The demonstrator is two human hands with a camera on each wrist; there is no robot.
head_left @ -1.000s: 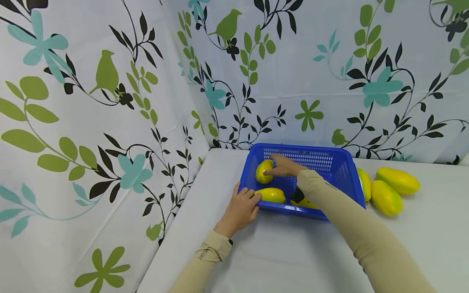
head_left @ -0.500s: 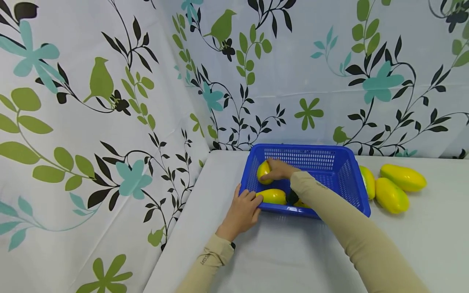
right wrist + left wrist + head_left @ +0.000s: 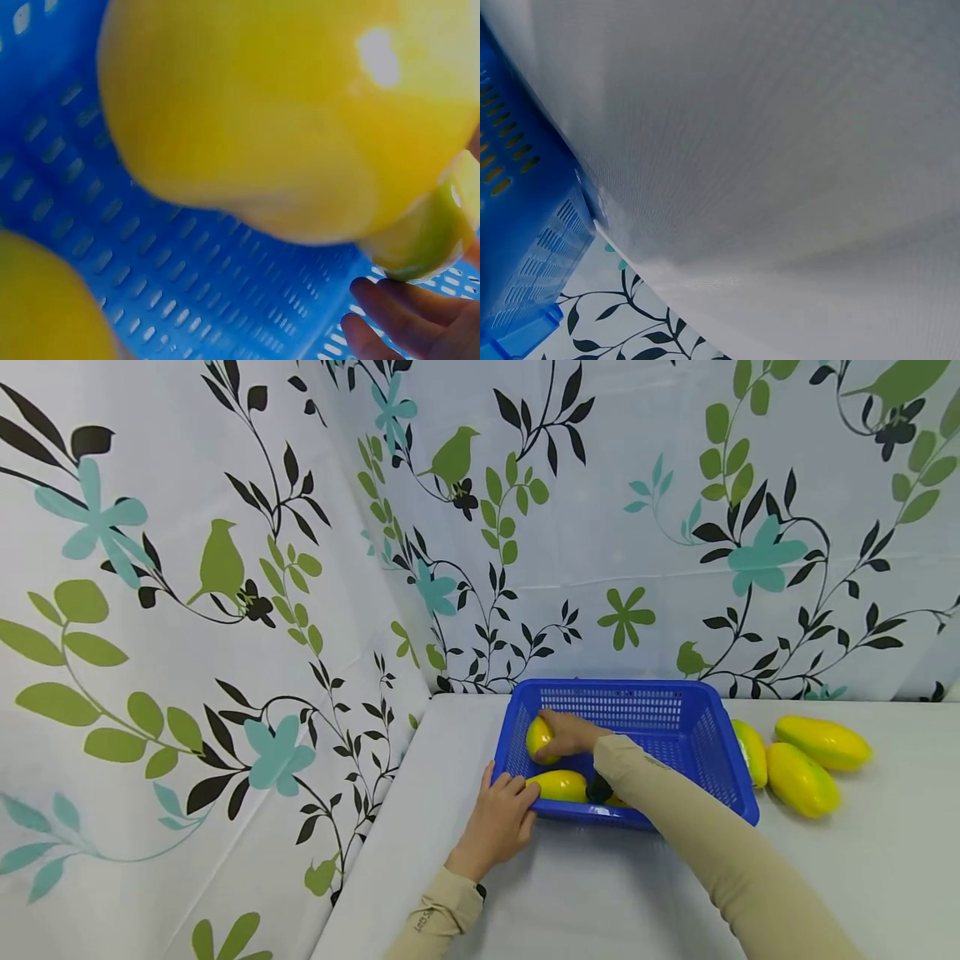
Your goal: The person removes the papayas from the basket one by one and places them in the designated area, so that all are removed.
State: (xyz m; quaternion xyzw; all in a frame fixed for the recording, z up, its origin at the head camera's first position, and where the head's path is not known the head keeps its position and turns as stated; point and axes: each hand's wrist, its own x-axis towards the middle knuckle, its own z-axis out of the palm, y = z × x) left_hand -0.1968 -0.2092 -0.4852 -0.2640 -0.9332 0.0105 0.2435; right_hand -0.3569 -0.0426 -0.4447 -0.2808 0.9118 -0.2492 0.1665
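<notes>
My right hand [image 3: 570, 733] holds a yellow mango [image 3: 538, 741] at the left end of the blue basket [image 3: 615, 685]. In the right wrist view its fingertips [image 3: 409, 307] lie against the mango's green-tinged side [image 3: 427, 247]. A second mango [image 3: 562, 786] lies lengthwise along the front wall inside; a third [image 3: 617, 801] is mostly hidden under the right forearm. My left hand [image 3: 491, 822] grips the basket's front left corner, fingers over the rim and thumb along the left side. The left wrist view has only the basket's outer wall [image 3: 525, 225] and the white table.
Several more yellow mangoes [image 3: 804, 781] lie on the white table [image 3: 600, 893] just right of the basket. A printed cloth with leaves and birds [image 3: 570, 527] hangs behind and along the left side.
My right hand has closed further round the mango, which now stands more upright at the left wall. The left hand stays on the corner. The head view has tilted slightly.
</notes>
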